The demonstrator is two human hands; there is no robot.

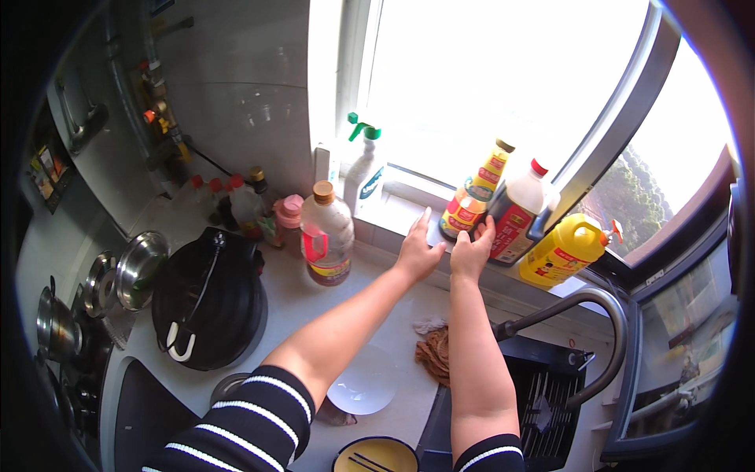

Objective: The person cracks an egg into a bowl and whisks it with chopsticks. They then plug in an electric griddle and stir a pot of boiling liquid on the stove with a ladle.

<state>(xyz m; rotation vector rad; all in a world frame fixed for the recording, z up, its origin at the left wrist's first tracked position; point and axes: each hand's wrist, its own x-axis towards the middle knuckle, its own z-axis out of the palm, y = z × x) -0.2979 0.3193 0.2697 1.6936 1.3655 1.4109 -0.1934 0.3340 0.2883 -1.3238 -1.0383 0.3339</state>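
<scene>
Both of my arms reach forward to the window sill. My left hand (419, 251) has its fingers apart, just left of a glass sauce bottle (463, 213) with a gold cap and a yellow and red label. My right hand (472, 251) is at the lower right of that bottle, its fingers by the bottle's base; whether they grip it is unclear. Right of it stand a large dark sauce jug (512, 227) with a red cap and a yellow detergent bottle (560, 251). A white spray bottle (365, 177) with a green trigger stands further left.
A plastic oil bottle (326, 242), a black round appliance (209, 301) and a white bowl (363, 383) are on the counter. Nearer are a yellow bowl (377, 445) with chopsticks and a brown cloth (435, 354). A curved faucet (616, 330) arches over the sink at right.
</scene>
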